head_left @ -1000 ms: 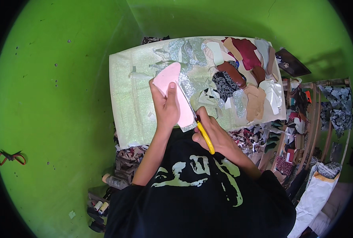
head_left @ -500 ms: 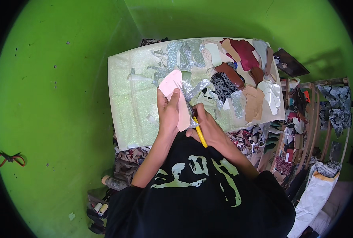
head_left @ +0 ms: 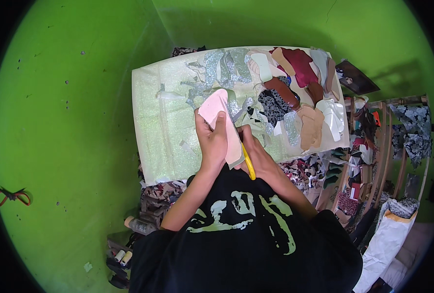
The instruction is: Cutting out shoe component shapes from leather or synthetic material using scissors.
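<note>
A pale pink sole-shaped piece [head_left: 215,104] is upright in front of me, wide end at the top, with a thin greyish layer showing along its lower edge. My left hand [head_left: 212,145] is closed round its left side, the thumb pressed flat on the pink face. In my right hand [head_left: 262,158] is a pair of scissors with a yellow handle [head_left: 248,163], close against the piece's right edge. The blades are mostly hidden behind the piece and my fingers. Glittery silver scraps [head_left: 232,108] lie on the table beyond the piece.
The table [head_left: 158,127] has a pale glittery cover. On its right lie tan sole shapes [head_left: 311,128], white pieces [head_left: 332,117], dark shredded bits [head_left: 274,106] and maroon material [head_left: 300,66]. A slatted wooden rack [head_left: 387,146] with scraps stands right. Other scissors [head_left: 13,196] hang on the green wall.
The pink piece and my left hand have moved slightly right and down. The scissors have turned a little beside its edge, and less of the blades shows.
</note>
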A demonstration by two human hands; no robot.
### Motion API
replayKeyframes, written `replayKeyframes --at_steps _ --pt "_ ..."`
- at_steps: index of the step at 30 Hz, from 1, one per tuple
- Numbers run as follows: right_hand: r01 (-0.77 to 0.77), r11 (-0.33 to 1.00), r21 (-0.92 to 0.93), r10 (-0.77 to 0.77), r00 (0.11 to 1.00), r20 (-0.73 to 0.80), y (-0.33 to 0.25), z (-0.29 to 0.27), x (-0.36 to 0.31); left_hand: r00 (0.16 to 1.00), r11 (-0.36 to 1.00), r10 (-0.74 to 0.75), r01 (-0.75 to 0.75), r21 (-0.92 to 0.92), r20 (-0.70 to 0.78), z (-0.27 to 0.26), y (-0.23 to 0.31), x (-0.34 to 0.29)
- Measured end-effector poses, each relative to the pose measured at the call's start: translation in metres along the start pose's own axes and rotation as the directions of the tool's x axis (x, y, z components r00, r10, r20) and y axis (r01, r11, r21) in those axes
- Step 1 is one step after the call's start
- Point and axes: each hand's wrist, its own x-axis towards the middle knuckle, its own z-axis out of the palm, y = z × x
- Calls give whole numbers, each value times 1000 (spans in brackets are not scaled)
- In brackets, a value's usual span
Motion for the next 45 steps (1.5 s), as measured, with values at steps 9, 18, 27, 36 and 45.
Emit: replayKeyframes --at_steps 9,18,27,36,45 --pt "-58 996 70 56 998 28 -11 -1 -4 996 996 -52 46 -73 -74 6 2 -9" --pt "-9 999 -31 7 999 -48 2 0 4 943 938 -331 325 -119 -37 7 24 -16" --pt "-35 999 -23 33 998 -52 10 7 3 916 859 -386 401 -319 112 2 27 -12" --pt "-10 998 63 17 993 -114 12 4 -2 896 824 -361 437 -361 259 -3 16 -7" --pt "-2 998 60 8 994 -113 11 -4 -2 909 843 -324 403 -357 263 3 23 -9"
